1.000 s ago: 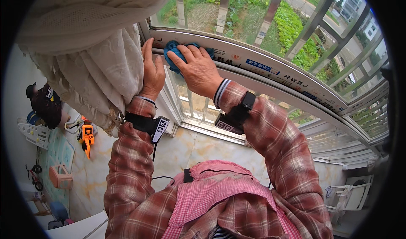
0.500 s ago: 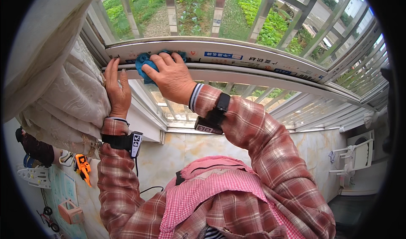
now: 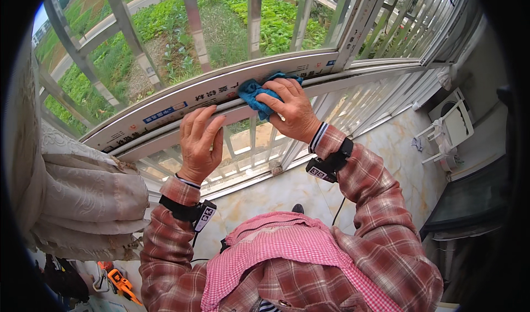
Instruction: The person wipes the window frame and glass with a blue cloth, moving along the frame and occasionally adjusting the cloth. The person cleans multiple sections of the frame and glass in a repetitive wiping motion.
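My right hand (image 3: 290,110) presses a bunched blue cloth (image 3: 255,98) against the window frame rail (image 3: 190,98), a pale bar with printed film on it. The fingers curl over the cloth, and parts of it stick out on both sides of them. To its left, my left hand (image 3: 200,143) is empty, its fingers stretched out and their tips by the lower edge of the same rail. Both wrists carry a black strap with a small box.
Metal bars (image 3: 199,33) stand outside the glass, with a green garden beyond. A light curtain (image 3: 91,196) hangs at the left. An orange toy (image 3: 122,284) lies lower left. On the right are a white chair (image 3: 450,127) and a dark glass-topped surface (image 3: 469,196).
My right hand has moved the cloth to the right along the rail. My left hand has also shifted right, away from the curtain. The view has turned to the right.
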{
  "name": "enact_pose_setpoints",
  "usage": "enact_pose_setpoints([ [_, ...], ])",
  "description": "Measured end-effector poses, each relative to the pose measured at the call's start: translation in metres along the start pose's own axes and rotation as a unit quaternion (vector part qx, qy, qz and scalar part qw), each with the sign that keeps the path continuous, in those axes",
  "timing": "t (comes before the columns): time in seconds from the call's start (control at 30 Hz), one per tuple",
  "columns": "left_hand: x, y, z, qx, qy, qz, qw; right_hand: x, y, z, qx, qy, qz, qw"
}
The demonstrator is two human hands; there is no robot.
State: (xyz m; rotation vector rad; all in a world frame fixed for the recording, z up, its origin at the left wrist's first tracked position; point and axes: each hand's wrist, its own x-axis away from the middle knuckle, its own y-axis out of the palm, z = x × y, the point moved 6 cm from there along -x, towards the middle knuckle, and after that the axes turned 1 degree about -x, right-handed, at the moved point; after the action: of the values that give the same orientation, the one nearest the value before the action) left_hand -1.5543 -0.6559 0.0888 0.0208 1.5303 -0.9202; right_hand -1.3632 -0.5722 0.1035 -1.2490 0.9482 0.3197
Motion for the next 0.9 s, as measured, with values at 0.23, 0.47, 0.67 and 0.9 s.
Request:
enact_pose_setpoints([
  [0.23,-0.062,0.072,0.072,0.007,0.039,-0.018,0.999,0.055,-0.083,0.09,0.061,0.003,0.043,0.997],
  [0.47,-0.086,0.151,0.1,-0.101,-0.01,0.004,0.995,0.108,-0.112,0.166,0.096,0.038,0.103,0.989],
  [0.67,-0.081,0.161,0.097,-0.17,-0.041,0.034,0.984,0.075,-0.074,0.119,-0.055,0.039,0.072,0.995],
  [0.9,-0.078,0.164,0.097,-0.203,-0.052,0.011,0.978,0.086,-0.078,0.143,-0.034,0.0,0.056,0.998],
])
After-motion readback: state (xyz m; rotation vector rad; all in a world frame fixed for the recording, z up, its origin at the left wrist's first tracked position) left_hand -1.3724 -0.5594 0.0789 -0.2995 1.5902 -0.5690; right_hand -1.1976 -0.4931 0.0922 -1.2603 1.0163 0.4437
